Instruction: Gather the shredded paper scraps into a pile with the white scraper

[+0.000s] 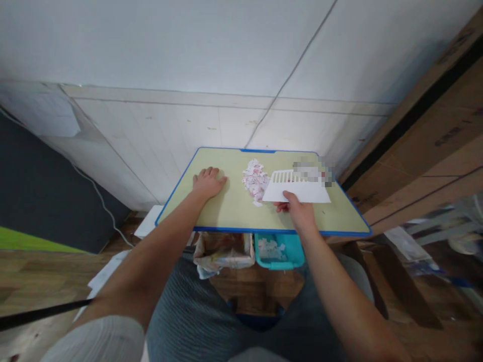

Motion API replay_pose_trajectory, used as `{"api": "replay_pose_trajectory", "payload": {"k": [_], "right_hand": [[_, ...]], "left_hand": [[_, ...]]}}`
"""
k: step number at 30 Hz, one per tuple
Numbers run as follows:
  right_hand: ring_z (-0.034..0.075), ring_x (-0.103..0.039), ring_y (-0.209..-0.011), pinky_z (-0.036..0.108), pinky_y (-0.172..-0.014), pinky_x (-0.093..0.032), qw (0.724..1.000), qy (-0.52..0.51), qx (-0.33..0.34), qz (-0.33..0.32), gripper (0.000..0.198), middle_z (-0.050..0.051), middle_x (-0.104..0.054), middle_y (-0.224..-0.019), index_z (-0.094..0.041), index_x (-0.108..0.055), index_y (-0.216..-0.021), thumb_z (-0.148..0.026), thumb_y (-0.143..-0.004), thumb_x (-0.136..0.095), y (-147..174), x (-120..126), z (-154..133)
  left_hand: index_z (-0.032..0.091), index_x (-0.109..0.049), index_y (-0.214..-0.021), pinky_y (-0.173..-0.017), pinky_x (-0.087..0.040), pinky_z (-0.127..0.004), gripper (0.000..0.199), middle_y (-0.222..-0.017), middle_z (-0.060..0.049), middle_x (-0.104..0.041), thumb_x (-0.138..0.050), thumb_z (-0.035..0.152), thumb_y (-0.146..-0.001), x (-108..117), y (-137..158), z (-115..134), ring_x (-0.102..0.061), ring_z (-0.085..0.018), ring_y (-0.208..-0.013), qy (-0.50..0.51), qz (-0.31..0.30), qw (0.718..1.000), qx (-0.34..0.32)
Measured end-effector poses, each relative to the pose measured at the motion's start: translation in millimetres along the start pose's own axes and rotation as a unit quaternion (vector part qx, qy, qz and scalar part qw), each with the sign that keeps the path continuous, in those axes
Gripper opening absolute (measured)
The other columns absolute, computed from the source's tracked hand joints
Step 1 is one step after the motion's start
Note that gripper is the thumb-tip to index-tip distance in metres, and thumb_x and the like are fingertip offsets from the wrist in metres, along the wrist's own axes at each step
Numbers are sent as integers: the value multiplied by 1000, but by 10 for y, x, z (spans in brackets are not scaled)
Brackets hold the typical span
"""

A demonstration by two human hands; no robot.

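Observation:
My left hand [208,183] lies flat on the left part of the pale yellow tabletop [230,213], fingers spread, holding nothing. In my right hand [300,213] is a white card with a row of slots [298,192], gripped near its front edge with the thumb on top and the fingers underneath. The card is raised over the right half of the table. Just left of it sits a heap of small white and pinkish paper scraps [255,180], beside the card's left edge; whether they touch I cannot tell. A blurred patch hides the card's far right corner.
Below the table's front edge hang or stand a lined bin [225,261] and a turquoise basket [279,265] with white scraps inside. Large cardboard boxes [411,151] stand at the right. A white wall [169,125] with a cable [290,75] rises behind the table.

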State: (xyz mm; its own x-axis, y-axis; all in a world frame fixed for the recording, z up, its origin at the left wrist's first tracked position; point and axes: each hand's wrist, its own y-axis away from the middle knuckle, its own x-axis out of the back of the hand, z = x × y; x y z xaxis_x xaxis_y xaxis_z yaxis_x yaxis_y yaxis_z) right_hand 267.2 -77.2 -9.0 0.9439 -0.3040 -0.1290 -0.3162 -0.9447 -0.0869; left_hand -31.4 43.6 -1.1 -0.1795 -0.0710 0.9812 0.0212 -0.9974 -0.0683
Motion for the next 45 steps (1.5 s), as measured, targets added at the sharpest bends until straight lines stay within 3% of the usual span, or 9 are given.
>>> {"api": "replay_pose_trajectory", "payload": {"k": [4,8,12,17,21,30,45], "right_hand": [[21,-66,-52,36,-55,-58,998,34,10,-43,35,8,-80,-69,-23,-74,-81,-56,-79,-86,-30,81,9],[21,-65,-54,36,-61,-61,994,80,17,-68,36,7,-78,-67,-24,-70,-75,-54,-86,-85,-46,53,21],[19,-64,-55,33,-64,-60,991,107,25,-75,25,5,-77,-67,-23,-70,-77,-42,-89,-80,-78,17,16],[18,-59,-48,31,-52,-51,994,98,29,-46,16,2,-69,-59,-23,-67,-79,-34,-88,-74,-129,-7,6],[18,-58,-46,32,-50,-52,996,77,41,-31,16,3,-74,-64,-23,-67,-84,-36,-90,-73,-150,-14,-1],[17,-60,-51,31,-60,-55,989,120,49,-76,19,5,-80,-71,-22,-72,-82,-37,-93,-77,-92,6,13],[18,-55,-45,32,-47,-47,987,127,50,-85,21,4,-69,-57,-24,-65,-73,-42,-84,-70,-160,411,-7]], "left_hand": [[28,-50,-180,-142,-31,-69,71,-192,-12,-40,-40,62,-119,17,333,-26,-35,-41,-177,-18,-15,1000,-4],[23,-48,-182,-142,-32,-68,73,-193,-14,-38,-36,59,-120,5,482,33,-33,-40,-178,-28,-8,999,-13],[22,-51,-180,-142,-31,-67,73,-192,-15,-39,-37,59,-119,38,492,71,-34,-39,-177,-24,-2,999,-22],[27,-54,-178,-140,-35,-65,70,-190,-14,-44,-38,61,-118,80,477,68,-39,-38,-175,-37,8,999,-26],[31,-58,-175,-138,-39,-65,66,-187,-14,-48,-39,61,-119,56,454,32,-42,-39,-173,-50,15,998,-29],[26,-58,-172,-135,-41,-68,67,-185,-17,-50,-39,61,-118,26,448,21,-44,-41,-170,-41,31,998,-46],[24,-61,-171,-136,-40,-65,65,-183,-16,-53,-45,60,-118,78,504,107,-45,-42,-168,-28,36,998,-32]]}}
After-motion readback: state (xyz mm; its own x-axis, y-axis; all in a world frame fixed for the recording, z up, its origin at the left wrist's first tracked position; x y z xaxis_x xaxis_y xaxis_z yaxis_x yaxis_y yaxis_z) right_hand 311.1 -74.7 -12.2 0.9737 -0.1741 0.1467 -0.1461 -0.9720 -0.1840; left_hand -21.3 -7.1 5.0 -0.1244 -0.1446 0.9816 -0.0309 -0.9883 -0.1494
